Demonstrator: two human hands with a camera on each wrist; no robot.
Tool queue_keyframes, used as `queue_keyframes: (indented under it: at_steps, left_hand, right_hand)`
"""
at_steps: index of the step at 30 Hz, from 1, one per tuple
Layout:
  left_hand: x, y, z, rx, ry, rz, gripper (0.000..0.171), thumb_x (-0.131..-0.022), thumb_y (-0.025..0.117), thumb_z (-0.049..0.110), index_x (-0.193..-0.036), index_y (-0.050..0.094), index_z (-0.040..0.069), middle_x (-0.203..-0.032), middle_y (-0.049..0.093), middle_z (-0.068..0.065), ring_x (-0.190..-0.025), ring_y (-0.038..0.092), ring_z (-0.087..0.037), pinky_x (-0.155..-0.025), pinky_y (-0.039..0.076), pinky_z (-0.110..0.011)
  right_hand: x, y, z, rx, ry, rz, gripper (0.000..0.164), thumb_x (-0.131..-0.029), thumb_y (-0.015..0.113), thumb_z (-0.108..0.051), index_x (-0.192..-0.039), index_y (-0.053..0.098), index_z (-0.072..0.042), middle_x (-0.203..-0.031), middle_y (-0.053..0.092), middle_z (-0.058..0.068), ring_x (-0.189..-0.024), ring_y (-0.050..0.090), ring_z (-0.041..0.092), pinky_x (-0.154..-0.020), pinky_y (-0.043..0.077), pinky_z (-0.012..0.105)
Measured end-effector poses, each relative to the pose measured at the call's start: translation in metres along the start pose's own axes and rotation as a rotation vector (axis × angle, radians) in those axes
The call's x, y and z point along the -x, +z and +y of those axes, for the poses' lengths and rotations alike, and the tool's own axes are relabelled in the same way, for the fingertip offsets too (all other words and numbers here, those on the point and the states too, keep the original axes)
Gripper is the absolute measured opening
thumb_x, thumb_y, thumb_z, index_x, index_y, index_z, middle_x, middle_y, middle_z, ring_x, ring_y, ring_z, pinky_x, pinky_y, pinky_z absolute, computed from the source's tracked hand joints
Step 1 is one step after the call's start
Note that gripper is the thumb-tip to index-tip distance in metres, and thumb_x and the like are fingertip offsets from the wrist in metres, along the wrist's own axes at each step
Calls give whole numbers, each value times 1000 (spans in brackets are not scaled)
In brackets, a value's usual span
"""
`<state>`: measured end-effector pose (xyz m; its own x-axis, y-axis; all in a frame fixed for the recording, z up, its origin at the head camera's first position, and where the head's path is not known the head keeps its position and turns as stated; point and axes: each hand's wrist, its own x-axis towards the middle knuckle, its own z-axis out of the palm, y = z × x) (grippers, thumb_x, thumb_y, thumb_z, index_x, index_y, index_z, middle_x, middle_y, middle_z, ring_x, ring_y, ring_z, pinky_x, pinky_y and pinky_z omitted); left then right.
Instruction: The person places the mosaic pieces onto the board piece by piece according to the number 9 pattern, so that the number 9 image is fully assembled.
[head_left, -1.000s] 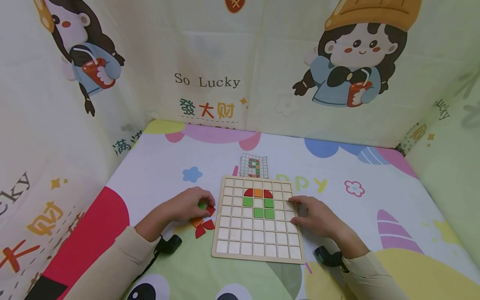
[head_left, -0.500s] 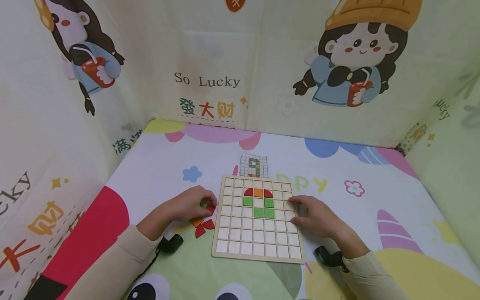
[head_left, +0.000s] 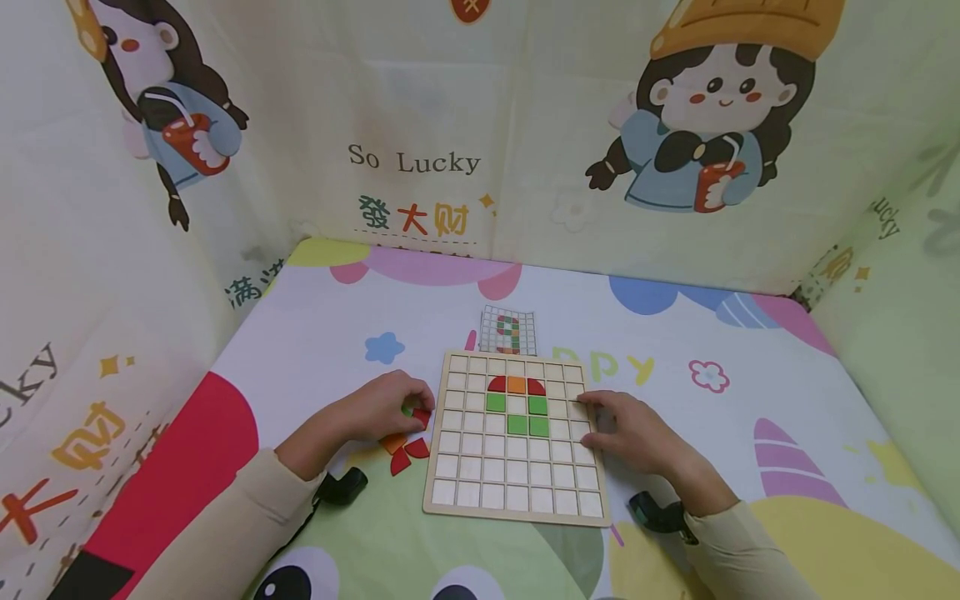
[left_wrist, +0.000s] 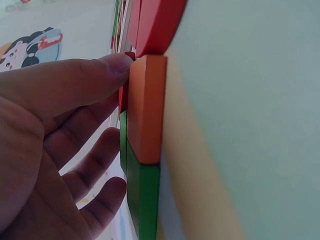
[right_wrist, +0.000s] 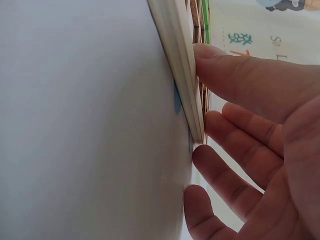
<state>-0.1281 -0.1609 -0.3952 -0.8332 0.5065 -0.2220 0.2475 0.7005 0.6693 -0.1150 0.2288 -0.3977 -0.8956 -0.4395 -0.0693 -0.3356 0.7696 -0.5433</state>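
At the board's left side, my left hand (head_left: 384, 407) pinches a red tile (head_left: 423, 417) between thumb and index finger. Beneath and beside that hand lie a green tile (left_wrist: 143, 192), an orange tile (left_wrist: 146, 107) and red quarter-round tiles (head_left: 417, 449); the hand hides part of this group. My right hand (head_left: 630, 429) rests its thumb and index fingertip on the right edge of the square wooden grid board (head_left: 517, 519). In the board's upper middle cells sit an orange tile (head_left: 516, 386), two red rounded tiles (head_left: 497, 384) and several green tiles (head_left: 537, 406).
Behind the board lies a small pattern card (head_left: 508, 331), its grid coloured red, green and orange. A printed cloth (head_left: 697, 450) covers the table. Cream printed curtains (head_left: 540, 125) stand at the back and sides. Black wrist cameras (head_left: 342, 488) are strapped under both forearms.
My left hand has shifted slightly toward the board, the red tile moving a little with it. My right hand and the tiles on the board have stayed in place.
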Motion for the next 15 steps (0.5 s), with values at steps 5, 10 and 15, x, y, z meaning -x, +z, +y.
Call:
queue_keyframes:
  at_steps: [5,10,15]
  left_hand:
    - [0,-1,1,-7,-3,2,19,-86,78,8,-102,70,12,-96,62,5,-94,54,-17,-79,52,-30]
    - [0,-1,2,-32,3,8,18,-86,78,9,-101,69,13,-96,62,6,-93,55,-17,-81,51,-31]
    - [0,0,3,-56,-11,13,18,-85,79,10,-100,70,13,-95,62,6,-94,54,-17,-81,51,-31]
  right_hand:
    - [0,0,0,-1,4,-1,54,-85,80,-18,-132,60,-1,-128,61,14,-119,55,35,-98,44,55]
    - [0,0,0,2,8,-4,54,-85,80,-18,-132,60,-1,-129,61,14,-119,54,36,-98,43,56]
    - [-1,0,0,2,10,-6,54,-84,80,-17,-132,60,-1,-128,61,14,-119,54,36,-99,43,56]
